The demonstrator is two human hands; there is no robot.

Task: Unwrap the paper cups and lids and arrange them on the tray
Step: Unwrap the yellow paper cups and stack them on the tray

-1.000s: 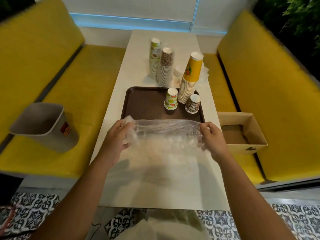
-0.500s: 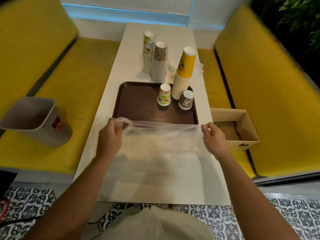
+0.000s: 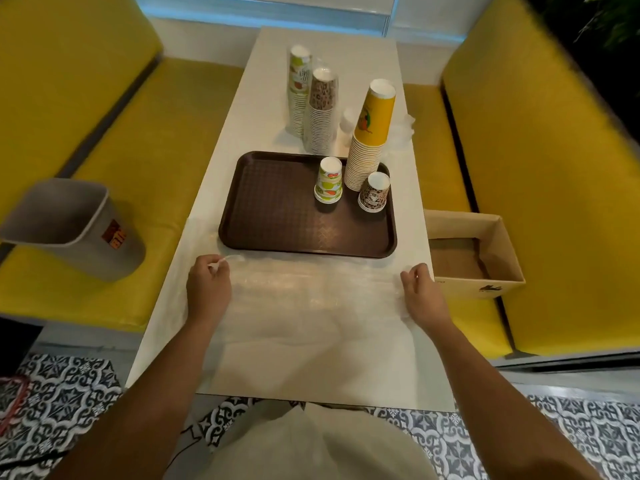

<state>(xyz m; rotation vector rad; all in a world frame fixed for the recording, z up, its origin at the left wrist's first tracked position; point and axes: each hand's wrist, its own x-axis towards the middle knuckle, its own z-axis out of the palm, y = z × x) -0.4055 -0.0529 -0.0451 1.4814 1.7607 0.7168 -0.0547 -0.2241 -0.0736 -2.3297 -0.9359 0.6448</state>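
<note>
Clear plastic wrap [image 3: 311,299] is spreading flat between both hands over the near end of the white table [image 3: 263,109]; I cannot tell whether it is resting on the tabletop or being held just above it. The left hand [image 3: 207,289] is pinching the wrap's left corner, with fingers and thumb curled round a twisted bit of film. The right hand [image 3: 420,292] is gripping the right edge with curled fingers, its knuckles facing the camera, so its fingertips are hidden.

Just beyond the fingers of both hands a brown tray [image 3: 277,216] is lying on the table. On the tray's far right part, closer to the right fingers than the left, three groups of upturned cups are standing close together: a short fruit-print stack [image 3: 329,181], a short brown-patterned stack [image 3: 374,192] and a tall yellow stack [image 3: 370,133]. Farther beyond the tray, two taller stacks are standing side by side and touching — a green-printed stack [image 3: 299,88] and a brown-printed stack [image 3: 322,109].

Outward of the left fingers a grey bin [image 3: 69,223] is sitting tilted on the yellow bench [image 3: 156,150]. Just outside the right fingers an open cardboard box [image 3: 485,254] is sitting on the opposite seat.
</note>
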